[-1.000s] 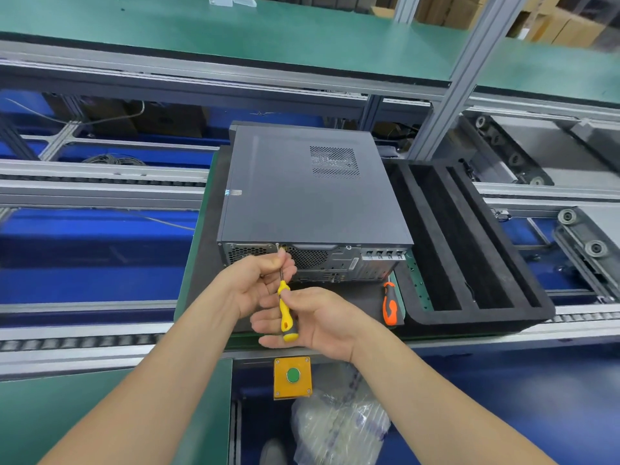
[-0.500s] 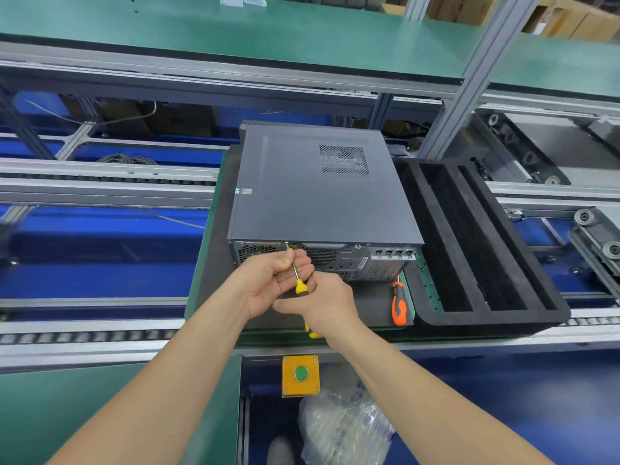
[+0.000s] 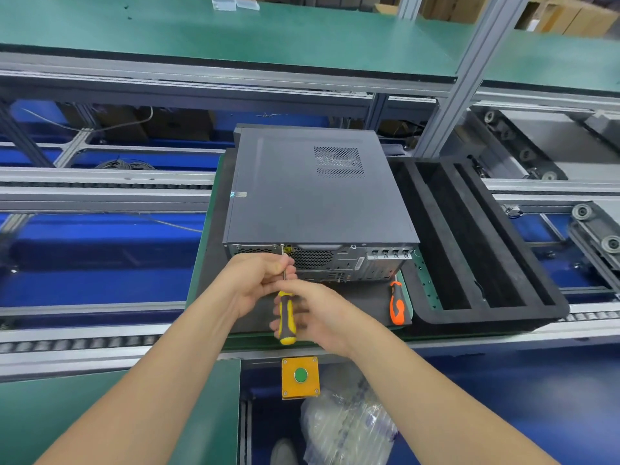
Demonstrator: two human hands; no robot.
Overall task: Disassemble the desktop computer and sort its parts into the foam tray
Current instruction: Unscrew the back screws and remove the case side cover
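Observation:
A dark grey desktop computer (image 3: 312, 189) lies on its side on a dark mat, rear panel toward me. A yellow-and-grey screwdriver (image 3: 286, 317) points its tip at a screw on the upper left of the rear panel. My left hand (image 3: 258, 280) pinches the metal shaft just below the panel. My right hand (image 3: 318, 313) grips the handle, blurred by motion. The black foam tray (image 3: 483, 243), with long slots, sits right of the computer.
An orange-and-black screwdriver (image 3: 396, 302) lies on the mat between the computer and the tray. A yellow box with a green button (image 3: 300, 375) hangs under the conveyor edge, with a clear plastic bag (image 3: 345, 427) below. Conveyor rails run left and right.
The right hand has turned on the handle, so the yellow handle shows again after being covered half a second ago. The left hand stays on the shaft at the screw.

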